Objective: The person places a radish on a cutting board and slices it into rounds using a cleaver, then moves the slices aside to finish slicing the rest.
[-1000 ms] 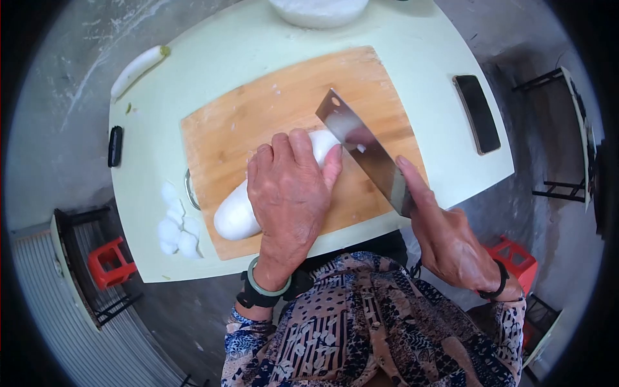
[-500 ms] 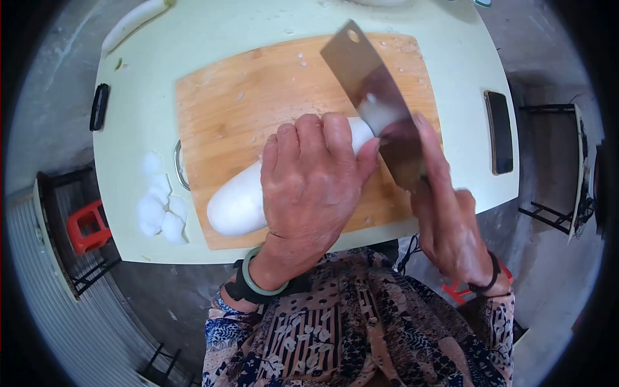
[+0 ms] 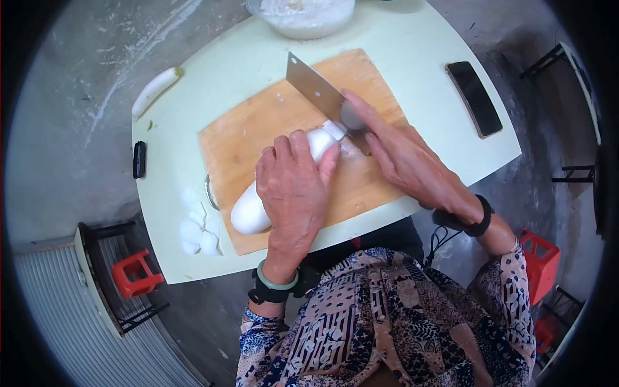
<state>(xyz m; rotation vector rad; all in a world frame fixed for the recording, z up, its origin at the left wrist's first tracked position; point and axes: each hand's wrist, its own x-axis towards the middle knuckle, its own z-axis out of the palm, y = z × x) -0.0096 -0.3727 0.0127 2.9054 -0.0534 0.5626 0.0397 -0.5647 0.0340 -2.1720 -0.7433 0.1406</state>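
Note:
A thick white radish (image 3: pixel 250 214) lies slantwise on the wooden cutting board (image 3: pixel 240 143). My left hand (image 3: pixel 293 184) is wrapped over its middle, thumb close to the cut end. In my right hand (image 3: pixel 409 158) is a cleaver (image 3: pixel 314 87), its handle hidden by the palm and its blade slanting across the board just past the cut end. Pale radish pieces (image 3: pixel 334 129) show between the radish and the blade; a rounded patch on the blade near my fingers could be a slice or a reflection.
Several white cut pieces (image 3: pixel 198 231) lie left of the board, near a metal ring (image 3: pixel 210 192). A slim white radish (image 3: pixel 155 91) and a black object (image 3: pixel 139 160) are further left. At the far edge stands a glass bowl (image 3: pixel 303 19) with white contents; a phone (image 3: pixel 474 98) lies right.
The camera view has turned and shifted, bringing the bowl into sight. The cleaver blade lies flatter across the board, and pale pieces now show at the cut end. Both holds are kept.

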